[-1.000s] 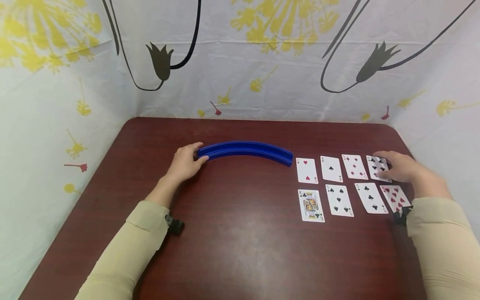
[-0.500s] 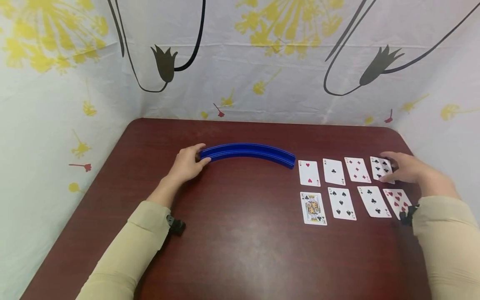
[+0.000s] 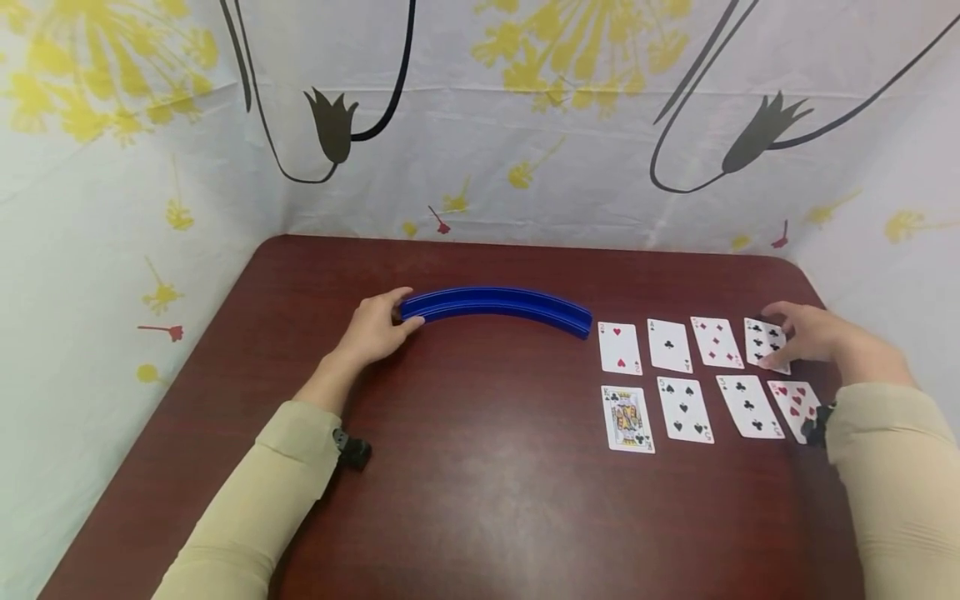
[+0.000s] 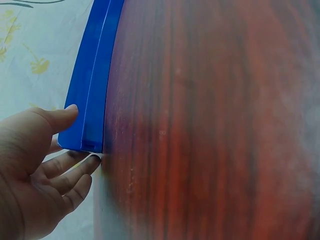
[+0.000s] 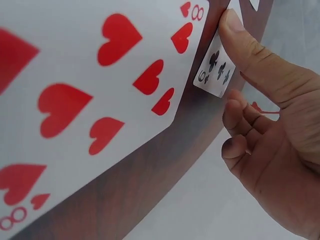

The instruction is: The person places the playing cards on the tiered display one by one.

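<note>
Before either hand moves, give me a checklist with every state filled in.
1. Left hand at one end of the rack: ok, thumb against it.
2. Right hand at the six of clubs: ok, thumb overlaps its edge.
3. Six firmly gripped: cannot tell.
4. All eight cards face up: ok.
5. Rack apart from the two of hearts: ok, narrow gap.
6. Eight of hearts unobstructed in head view: not ok, wrist camera covers part.

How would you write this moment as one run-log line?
left hand: holds left end of curved blue rack | right hand: at six of clubs | table: eight face-up cards, two rows
</note>
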Tool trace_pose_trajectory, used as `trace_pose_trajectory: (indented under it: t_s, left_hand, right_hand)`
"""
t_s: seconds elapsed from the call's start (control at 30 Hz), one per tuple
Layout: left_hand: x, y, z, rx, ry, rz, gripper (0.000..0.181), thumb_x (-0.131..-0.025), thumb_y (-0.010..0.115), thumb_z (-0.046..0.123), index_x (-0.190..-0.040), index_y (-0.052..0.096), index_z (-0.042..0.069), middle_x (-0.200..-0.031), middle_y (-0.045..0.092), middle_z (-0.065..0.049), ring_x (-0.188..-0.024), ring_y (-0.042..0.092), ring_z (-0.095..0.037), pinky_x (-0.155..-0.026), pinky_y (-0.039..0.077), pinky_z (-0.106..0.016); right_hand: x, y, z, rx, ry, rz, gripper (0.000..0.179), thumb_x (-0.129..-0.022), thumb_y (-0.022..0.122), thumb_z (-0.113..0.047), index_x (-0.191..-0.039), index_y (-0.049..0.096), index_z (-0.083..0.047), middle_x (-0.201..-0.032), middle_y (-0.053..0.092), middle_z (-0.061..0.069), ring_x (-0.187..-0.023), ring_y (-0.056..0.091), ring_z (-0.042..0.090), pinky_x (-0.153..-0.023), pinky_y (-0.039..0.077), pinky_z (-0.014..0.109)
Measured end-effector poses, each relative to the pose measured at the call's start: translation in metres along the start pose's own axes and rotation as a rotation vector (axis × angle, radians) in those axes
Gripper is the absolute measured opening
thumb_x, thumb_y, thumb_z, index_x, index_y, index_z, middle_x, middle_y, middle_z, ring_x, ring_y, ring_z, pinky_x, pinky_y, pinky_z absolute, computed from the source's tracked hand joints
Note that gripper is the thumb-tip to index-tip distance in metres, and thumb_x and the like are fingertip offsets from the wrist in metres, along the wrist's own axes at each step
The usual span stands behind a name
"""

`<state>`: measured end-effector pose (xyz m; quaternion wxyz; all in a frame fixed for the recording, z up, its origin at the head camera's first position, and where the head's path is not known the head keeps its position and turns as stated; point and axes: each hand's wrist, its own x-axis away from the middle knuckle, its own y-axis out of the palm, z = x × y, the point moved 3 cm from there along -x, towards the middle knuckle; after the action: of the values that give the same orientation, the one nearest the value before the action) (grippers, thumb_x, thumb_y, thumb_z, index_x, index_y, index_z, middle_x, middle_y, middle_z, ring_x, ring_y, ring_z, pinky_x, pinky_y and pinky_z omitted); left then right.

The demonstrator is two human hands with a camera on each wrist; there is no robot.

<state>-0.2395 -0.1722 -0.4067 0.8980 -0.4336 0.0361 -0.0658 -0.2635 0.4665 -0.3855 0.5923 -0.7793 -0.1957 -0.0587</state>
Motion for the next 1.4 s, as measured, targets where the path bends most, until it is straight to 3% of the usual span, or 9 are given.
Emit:
trace_pose_trajectory:
  t_s: [0.23, 0.43, 0.63, 0.83, 0.97, 1.13, 1.23, 1.4]
  left_hand:
    - [0.0, 0.002, 0.0, -0.004, 0.007, -0.003, 0.06, -0.099, 0.068, 0.03, -0.15, 0.047, 0.005, -0.104, 0.066, -0.013, -0.091, 0.057, -0.026, -0.085, 0.05, -0.042]
    - [0.001, 0.004, 0.002, 0.0, 0.012, -0.011, 0.06, -0.099, 0.068, 0.029, -0.151, 0.047, 0.005, -0.106, 0.066, -0.014, -0.091, 0.058, -0.026, -0.086, 0.05, -0.043]
    - [0.002, 0.004, 0.0, 0.018, 0.015, -0.017, 0.06, -0.099, 0.068, 0.028, -0.15, 0.047, 0.004, -0.119, 0.067, -0.018, -0.102, 0.063, -0.028, -0.094, 0.052, -0.046]
    - [0.002, 0.001, -0.001, 0.017, 0.028, -0.021, 0.058, -0.099, 0.068, 0.025, -0.148, 0.049, 0.001, -0.119, 0.067, -0.019, -0.103, 0.064, -0.029, -0.093, 0.052, -0.047]
    - [0.001, 0.0, 0.0, 0.0, 0.035, -0.011, 0.055, -0.098, 0.07, 0.021, -0.146, 0.052, 0.0, -0.117, 0.067, -0.019, -0.101, 0.064, -0.029, -0.092, 0.053, -0.046]
    - [-0.002, -0.001, 0.001, -0.013, 0.032, 0.024, 0.049, -0.095, 0.074, 0.017, -0.138, 0.06, 0.0, -0.113, 0.068, -0.019, -0.098, 0.064, -0.029, -0.088, 0.055, -0.045]
    - [-0.003, -0.002, 0.001, -0.009, 0.023, 0.04, 0.042, -0.094, 0.075, 0.016, -0.131, 0.065, 0.0, -0.111, 0.069, -0.018, -0.097, 0.065, -0.029, -0.087, 0.056, -0.045]
    - [-0.005, -0.003, 0.001, -0.006, 0.01, 0.058, 0.035, -0.094, 0.075, 0.015, -0.125, 0.069, 0.0, -0.109, 0.072, -0.018, -0.098, 0.068, -0.028, -0.086, 0.057, -0.045]
  right_hand:
    - [0.0, 0.0, -0.001, 0.004, -0.009, 0.003, 0.093, -0.067, 0.095, -0.022, -0.132, 0.042, 0.019, -0.116, 0.05, 0.047, -0.105, 0.052, 0.057, -0.09, 0.041, 0.07]
    - [0.0, 0.002, 0.002, -0.016, 0.013, -0.014, 0.095, -0.066, 0.096, -0.023, -0.13, 0.038, 0.018, -0.111, 0.05, 0.046, -0.101, 0.053, 0.056, -0.088, 0.042, 0.069]
    - [0.0, 0.003, 0.007, 0.055, 0.046, 0.019, 0.096, -0.063, 0.097, -0.036, -0.118, 0.045, 0.023, -0.11, 0.052, 0.042, -0.101, 0.05, 0.054, -0.091, 0.041, 0.07]
    - [0.002, 0.002, 0.01, 0.089, 0.047, 0.093, 0.109, -0.061, 0.096, -0.045, -0.124, 0.042, 0.026, -0.118, 0.045, 0.05, -0.111, 0.042, 0.063, -0.096, 0.034, 0.074]
    - [0.007, -0.001, 0.009, 0.085, 0.005, 0.193, 0.094, -0.072, 0.092, -0.035, -0.124, 0.041, 0.025, -0.11, 0.054, 0.046, -0.101, 0.052, 0.062, -0.09, 0.04, 0.071]
    - [0.019, -0.008, 0.003, 0.077, -0.039, 0.297, 0.052, -0.092, 0.072, -0.013, -0.119, 0.045, 0.022, -0.095, 0.059, 0.04, -0.088, 0.057, 0.056, -0.079, 0.043, 0.067]
    - [0.025, -0.013, -0.002, 0.067, -0.067, 0.339, 0.035, -0.095, 0.062, -0.004, -0.117, 0.048, 0.019, -0.089, 0.06, 0.037, -0.084, 0.058, 0.055, -0.076, 0.043, 0.067]
    - [0.033, -0.022, -0.016, 0.052, -0.081, 0.383, 0.029, -0.096, 0.06, -0.002, -0.116, 0.05, 0.016, -0.091, 0.06, 0.039, -0.085, 0.057, 0.058, -0.075, 0.043, 0.067]
